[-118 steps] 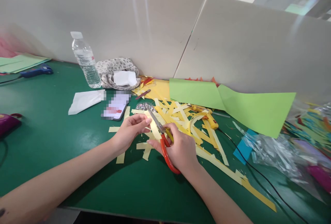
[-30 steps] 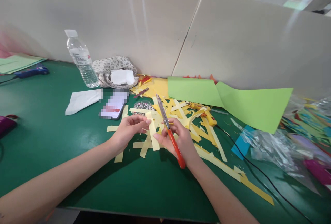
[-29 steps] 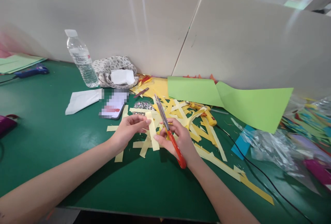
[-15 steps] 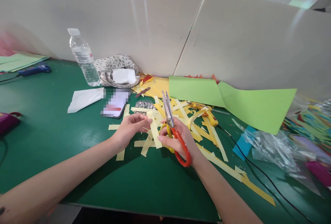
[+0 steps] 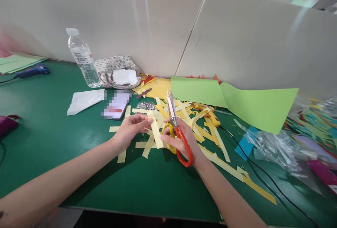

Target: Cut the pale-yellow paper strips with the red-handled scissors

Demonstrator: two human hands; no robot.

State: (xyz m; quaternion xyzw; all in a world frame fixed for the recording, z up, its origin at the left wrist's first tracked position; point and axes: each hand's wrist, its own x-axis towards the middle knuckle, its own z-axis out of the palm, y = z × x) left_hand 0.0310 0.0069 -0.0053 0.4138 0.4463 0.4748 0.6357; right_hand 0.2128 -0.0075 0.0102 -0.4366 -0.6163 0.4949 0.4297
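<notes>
Between my two hands, a short pale-yellow paper strip [image 5: 155,130] is held above the table, slanting down to the right. My left hand [image 5: 133,128] pinches its upper end between thumb and fingers. My right hand [image 5: 181,138] has hold of scissors [image 5: 172,114] with one red and one yellow handle, blades pointing up and away from me. The right thumb also touches the strip's lower end. Behind and around the hands lie many loose yellow paper strips [image 5: 214,133], some crossing each other. A clear packet of small dark-and-white pieces [image 5: 146,106] is partly covered by strips.
A water bottle [image 5: 83,59], patterned pouch [image 5: 116,64], white tissue [image 5: 85,101] and phone [image 5: 117,105] stand or lie left. Green card [image 5: 260,106] leans toward the partition. A yellow glue gun [image 5: 213,118] trails a black cord right, near crumpled clear plastic [image 5: 276,149].
The whole view has shifted slightly. Both hands keep their hold on the strip and the scissors, with hardly any movement relative to each other.
</notes>
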